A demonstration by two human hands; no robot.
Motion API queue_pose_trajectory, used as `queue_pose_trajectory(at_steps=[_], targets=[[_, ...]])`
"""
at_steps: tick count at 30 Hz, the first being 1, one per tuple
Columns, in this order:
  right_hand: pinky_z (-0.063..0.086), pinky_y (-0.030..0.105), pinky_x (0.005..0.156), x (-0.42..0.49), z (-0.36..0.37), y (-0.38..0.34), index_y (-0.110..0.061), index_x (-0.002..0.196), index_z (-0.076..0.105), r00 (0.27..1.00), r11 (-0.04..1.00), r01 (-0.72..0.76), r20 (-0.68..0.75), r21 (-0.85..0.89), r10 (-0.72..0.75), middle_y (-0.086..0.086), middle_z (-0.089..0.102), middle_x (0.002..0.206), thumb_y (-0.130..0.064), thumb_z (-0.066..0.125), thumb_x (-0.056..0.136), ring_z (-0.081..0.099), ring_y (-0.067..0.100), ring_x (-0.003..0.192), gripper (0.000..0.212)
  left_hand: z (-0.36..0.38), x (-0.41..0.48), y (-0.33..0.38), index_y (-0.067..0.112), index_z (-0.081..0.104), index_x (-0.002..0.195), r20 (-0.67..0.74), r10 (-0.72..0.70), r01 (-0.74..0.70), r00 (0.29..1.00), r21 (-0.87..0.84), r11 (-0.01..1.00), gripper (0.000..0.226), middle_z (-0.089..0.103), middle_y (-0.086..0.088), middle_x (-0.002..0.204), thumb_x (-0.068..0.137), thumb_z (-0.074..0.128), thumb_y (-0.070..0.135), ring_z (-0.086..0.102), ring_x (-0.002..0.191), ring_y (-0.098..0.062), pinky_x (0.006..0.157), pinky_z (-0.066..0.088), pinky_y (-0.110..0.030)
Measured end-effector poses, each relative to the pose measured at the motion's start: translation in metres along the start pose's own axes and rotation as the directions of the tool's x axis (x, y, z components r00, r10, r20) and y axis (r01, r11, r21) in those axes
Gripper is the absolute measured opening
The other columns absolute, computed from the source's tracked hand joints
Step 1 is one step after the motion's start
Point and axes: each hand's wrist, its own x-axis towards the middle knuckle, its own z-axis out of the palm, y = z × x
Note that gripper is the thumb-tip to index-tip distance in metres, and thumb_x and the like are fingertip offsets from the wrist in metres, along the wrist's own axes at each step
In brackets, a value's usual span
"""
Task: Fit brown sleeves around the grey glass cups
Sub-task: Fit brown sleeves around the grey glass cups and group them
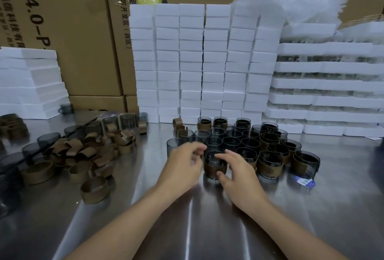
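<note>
**A:** Which cup is in hand right now?

**B:** A grey glass cup in a brown sleeve. It stands upright on the shiny steel worktop, at the near edge of the cluster of grey glass cups.

**A:** And the hands?

**B:** The right hand is on that cup, forefinger across the rim and thumb against the lower side of the sleeve. Whether it grips or only touches, I cannot tell. The left hand hovers at the cluster's near-left side, just beside the same cup. It is blurred, with fingers loosely curled and nothing in them.

**A:** How far along would you say the job is?

**B:** Partway, by my reading. On the right side of the cluster, and at a couple of spots along its far edge, the cups wear brown sleeves. Through the middle and at its left corner several show bare grey glass.

**A:** So what is left?

**B:** Plenty. Well to the left of the cluster lies a heap of loose brown sleeve bands. To the left of the cluster and further back stands a row of bare grey glass cups, none of them fitted. Directly behind the cluster rise stacks of white foam blocks, and I cannot say what part they play.
</note>
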Motion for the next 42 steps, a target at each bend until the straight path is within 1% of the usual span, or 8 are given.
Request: queue_pose_trajectory(at_steps=[5, 12, 15, 21, 25, 29, 33, 42], targets=[[0.024, -0.005, 0.101, -0.009, 0.005, -0.004, -0.038, 0.143, 0.059, 0.993, 0.997, 0.077, -0.085, -0.012, -0.078, -0.022, 0.034, 0.159, -0.026, 0.073, 0.102, 0.038, 0.002, 0.145, 0.046, -0.037, 0.076, -0.001, 0.040, 0.075, 0.093, -0.251, -0.120, 0.095, 0.961, -0.110, 0.989, 0.026, 0.076, 0.020, 0.100, 0.102, 0.063, 0.019, 0.072, 0.088, -0.003, 0.081, 0.062, -0.034], [0.025, -0.008, 0.098, -0.013, 0.008, -0.006, -0.044, 0.133, 0.061, 0.979, 0.987, 0.160, -0.122, -0.015, -0.161, -0.028, 0.036, 0.147, -0.031, 0.073, 0.099, 0.028, -0.008, 0.142, 0.038, -0.035, 0.176, -0.065, 0.011, 0.074, 0.107, -0.132, -0.493, 0.503, 0.860, 0.065, 0.862, 0.013, 0.073, -0.010, 0.117, 0.103, 0.062, 0.016, 0.067, 0.109, -0.033, 0.096, 0.059, -0.044], [0.034, 0.002, 0.096, -0.011, 0.010, -0.004, -0.047, 0.125, 0.063, 0.974, 0.983, 0.181, -0.135, -0.023, -0.182, -0.034, 0.037, 0.142, -0.031, 0.077, 0.094, 0.028, -0.013, 0.139, 0.038, -0.023, 0.192, -0.085, 0.003, 0.055, 0.116, -0.048, -0.617, 0.618, 0.786, 0.033, 0.785, 0.047, 0.070, -0.015, 0.118, 0.096, 0.080, 0.037, 0.071, 0.106, -0.032, 0.095, 0.062, -0.045], [0.036, 0.018, 0.098, -0.010, 0.013, -0.002, -0.048, 0.120, 0.064, 0.964, 0.981, 0.190, -0.184, -0.040, -0.194, -0.033, 0.040, 0.141, -0.032, 0.079, 0.091, 0.034, -0.009, 0.137, 0.036, -0.013, 0.208, -0.109, 0.004, 0.064, 0.122, 0.035, -0.679, 0.677, 0.733, 0.056, 0.734, 0.046, 0.078, -0.013, 0.110, 0.089, 0.089, 0.025, 0.072, 0.077, -0.019, 0.053, 0.048, -0.032], [0.042, 0.025, 0.101, -0.012, 0.011, -0.004, -0.047, 0.118, 0.064, 0.956, 0.977, 0.208, -0.199, -0.046, -0.213, -0.033, 0.040, 0.141, -0.032, 0.077, 0.093, 0.033, -0.009, 0.139, 0.032, -0.015, 0.212, -0.110, 0.002, 0.075, 0.099, -0.064, -0.618, 0.618, 0.784, 0.177, 0.766, 0.019, 0.080, -0.012, 0.082, 0.089, 0.083, 0.017, 0.068, 0.063, -0.019, 0.053, 0.053, -0.029], [0.038, 0.021, 0.107, -0.012, 0.006, -0.004, -0.043, 0.120, 0.066, 0.949, 0.973, 0.222, -0.212, -0.067, -0.231, -0.033, 0.040, 0.137, -0.036, 0.069, 0.096, 0.034, -0.009, 0.139, 0.025, -0.028, 0.207, -0.088, 0.015, 0.079, 0.080, -0.228, -0.422, 0.453, 0.878, 0.105, 0.885, 0.014, 0.079, -0.005, 0.085, 0.094, 0.077, 0.015, 0.075, 0.089, -0.026, 0.076, 0.062, -0.036], [0.041, 0.020, 0.110, -0.011, -0.002, -0.007, -0.038, 0.130, 0.065, 0.942, 0.976, 0.216, -0.260, -0.019, -0.213, -0.031, 0.049, 0.129, -0.035, 0.068, 0.099, 0.041, -0.008, 0.133, 0.031, -0.041, 0.157, -0.027, 0.033, 0.070, 0.086, -0.371, -0.143, 0.144, 0.917, -0.025, 0.989, 0.017, 0.074, 0.017, 0.089, 0.099, 0.077, 0.025, 0.070, 0.079, 0.000, 0.075, 0.057, -0.029], [0.057, 0.025, 0.077, -0.016, -0.012, -0.034, -0.050, 0.139, 0.057, 0.929, 0.890, 0.218, -0.364, 0.400, -0.063, -0.017, 0.072, 0.101, -0.065, 0.072, 0.089, 0.073, 0.010, 0.085, 0.054, -0.025, 0.003, 0.053, 0.028, 0.069, 0.081, -0.246, -0.025, -0.097, 0.969, -0.469, 0.878, 0.024, 0.081, 0.002, 0.085, 0.094, 0.085, 0.014, 0.082, 0.082, -0.017, 0.068, 0.058, -0.021]])
